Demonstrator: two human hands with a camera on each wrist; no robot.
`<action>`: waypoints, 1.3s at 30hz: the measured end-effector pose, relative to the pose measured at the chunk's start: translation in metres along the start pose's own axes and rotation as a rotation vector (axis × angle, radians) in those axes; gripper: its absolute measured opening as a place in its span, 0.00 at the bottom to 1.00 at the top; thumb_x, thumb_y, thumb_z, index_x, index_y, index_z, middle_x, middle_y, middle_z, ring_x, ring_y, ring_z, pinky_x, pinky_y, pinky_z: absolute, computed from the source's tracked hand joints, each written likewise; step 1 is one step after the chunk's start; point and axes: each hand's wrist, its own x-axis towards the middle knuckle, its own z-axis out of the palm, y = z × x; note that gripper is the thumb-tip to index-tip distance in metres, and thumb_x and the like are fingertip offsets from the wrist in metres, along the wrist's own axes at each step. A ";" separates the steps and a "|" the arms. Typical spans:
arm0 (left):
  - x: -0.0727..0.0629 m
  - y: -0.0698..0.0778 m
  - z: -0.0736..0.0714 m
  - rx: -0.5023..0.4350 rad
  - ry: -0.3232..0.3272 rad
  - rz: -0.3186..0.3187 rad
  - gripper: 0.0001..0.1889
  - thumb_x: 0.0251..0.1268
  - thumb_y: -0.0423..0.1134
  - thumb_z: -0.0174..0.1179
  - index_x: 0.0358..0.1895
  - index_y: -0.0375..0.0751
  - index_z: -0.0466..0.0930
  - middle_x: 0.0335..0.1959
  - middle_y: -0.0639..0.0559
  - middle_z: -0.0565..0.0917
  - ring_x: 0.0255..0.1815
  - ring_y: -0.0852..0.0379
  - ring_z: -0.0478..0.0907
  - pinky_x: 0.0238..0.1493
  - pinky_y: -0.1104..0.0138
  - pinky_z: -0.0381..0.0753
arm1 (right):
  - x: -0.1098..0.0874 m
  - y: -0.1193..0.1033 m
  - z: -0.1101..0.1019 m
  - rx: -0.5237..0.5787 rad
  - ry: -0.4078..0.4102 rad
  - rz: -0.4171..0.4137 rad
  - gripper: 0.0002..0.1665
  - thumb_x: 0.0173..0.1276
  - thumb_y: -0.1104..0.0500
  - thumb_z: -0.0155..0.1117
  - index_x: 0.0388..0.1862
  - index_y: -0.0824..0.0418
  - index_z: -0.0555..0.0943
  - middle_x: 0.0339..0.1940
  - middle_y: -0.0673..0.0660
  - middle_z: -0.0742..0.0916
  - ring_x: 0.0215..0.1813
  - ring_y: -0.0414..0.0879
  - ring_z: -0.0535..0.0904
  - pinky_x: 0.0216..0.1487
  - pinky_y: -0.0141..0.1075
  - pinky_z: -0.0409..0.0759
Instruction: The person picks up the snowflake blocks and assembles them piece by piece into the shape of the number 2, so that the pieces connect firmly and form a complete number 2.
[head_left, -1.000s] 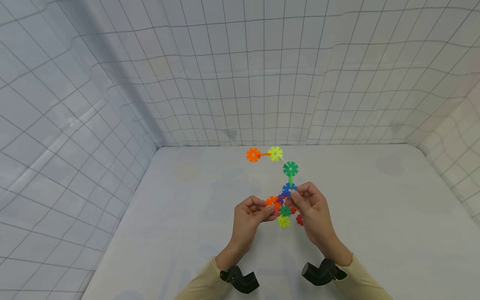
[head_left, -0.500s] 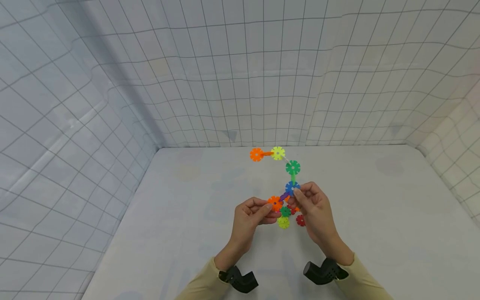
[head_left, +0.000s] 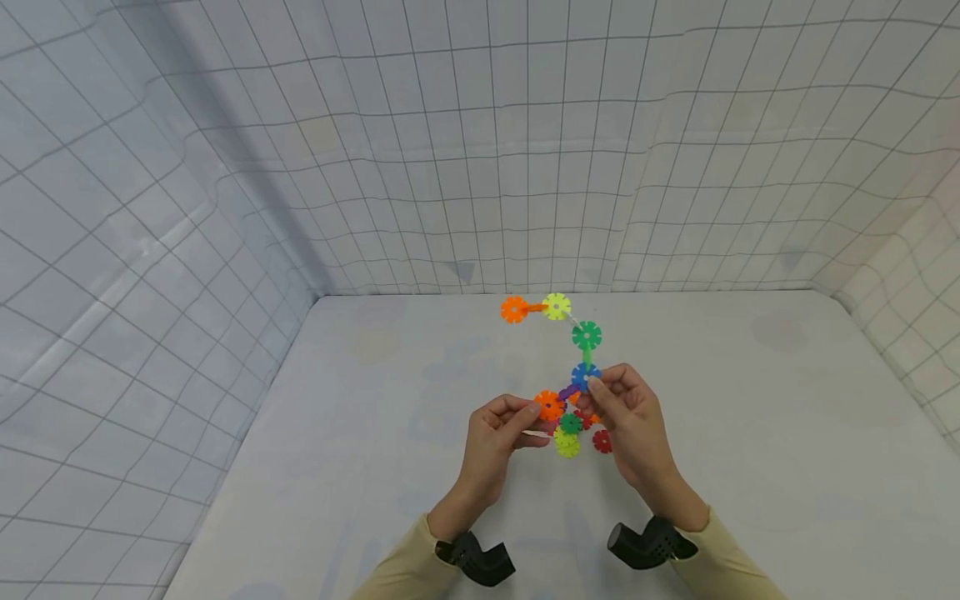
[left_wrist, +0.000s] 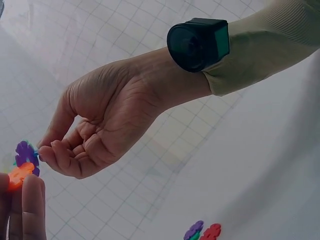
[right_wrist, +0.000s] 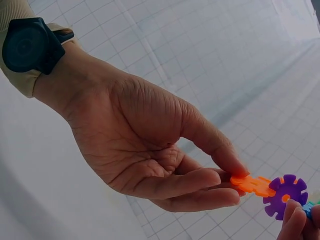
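Observation:
Slotted plastic snowflake discs are joined in a curved chain. From its far end run an orange disc [head_left: 513, 309], a yellow disc [head_left: 557, 307], a green disc [head_left: 587, 336] and a blue disc [head_left: 584, 377], with edge-on discs linking them. My right hand [head_left: 637, 429] pinches the blue disc between thumb and fingers. Next to blue comes a purple disc [right_wrist: 285, 197]. My left hand [head_left: 487, 450] pinches another orange disc [right_wrist: 254, 185], whose edge meets the purple one's slots. In the left wrist view, the right hand [left_wrist: 110, 120] reaches in from the upper right.
On the white table [head_left: 375, 467], below and between the hands, lie loose discs: a yellow one [head_left: 567, 443], a small green one [head_left: 571, 423], a red one [head_left: 602, 442] and others partly hidden. White grid-patterned cloth walls [head_left: 480, 167] rise behind and at both sides.
Since a second ago the chain has shifted slightly right, and the purple disc has turned between the hands. Over the last half second, both hands stay nearly still.

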 end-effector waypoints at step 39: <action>0.002 0.001 -0.001 0.061 0.055 0.011 0.07 0.62 0.31 0.62 0.39 0.32 0.75 0.33 0.46 0.82 0.32 0.51 0.81 0.44 0.61 0.81 | -0.001 -0.001 0.002 0.049 0.037 0.048 0.03 0.71 0.64 0.57 0.40 0.61 0.72 0.30 0.54 0.83 0.34 0.42 0.82 0.44 0.30 0.79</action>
